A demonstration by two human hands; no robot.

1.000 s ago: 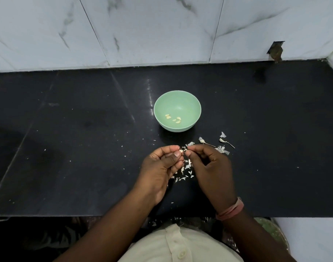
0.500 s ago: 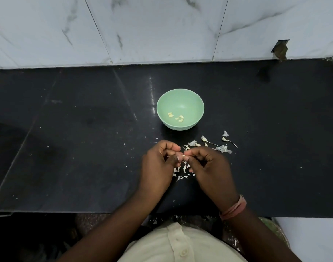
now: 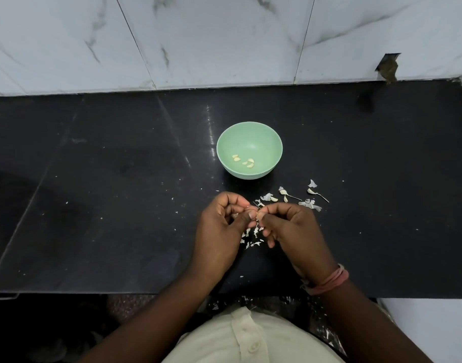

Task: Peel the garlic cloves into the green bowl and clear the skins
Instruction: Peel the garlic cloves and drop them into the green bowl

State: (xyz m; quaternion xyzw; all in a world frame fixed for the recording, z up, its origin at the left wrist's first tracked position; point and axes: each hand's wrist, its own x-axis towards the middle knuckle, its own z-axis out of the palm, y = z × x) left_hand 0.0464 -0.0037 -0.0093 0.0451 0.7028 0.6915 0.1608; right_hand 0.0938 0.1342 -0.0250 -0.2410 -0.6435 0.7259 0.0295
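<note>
Both hands meet over tabletop (image 3: 93,179). Left hand (image 3: 219,229) and right hand (image 3: 292,231) fingers curl, pinching one garlic clove (image 3: 257,215) between them. Green bowl (image 3: 249,150) at 12 o'clock; skins (image 3: 252,238) at 6.

Black tabletop (image 3: 120,205), white marble-tiled wall (image 3: 224,40) behind. Green bowl (image 3: 266,142) stands near centre — four or so peeled cloves (image 3: 243,161) lie inside. Left hand (image 3: 222,226) and right hand (image 3: 295,231) meet just in front of the bowl, thumbs and forefingers pinching a small garlic clove (image 3: 257,215) between them; the clove is mostly hidden. Loose skins (image 3: 252,238) lie scattered under the hands; more skins and stems (image 3: 309,203) to the right. Pink band (image 3: 329,281) on the right wrist.
</note>
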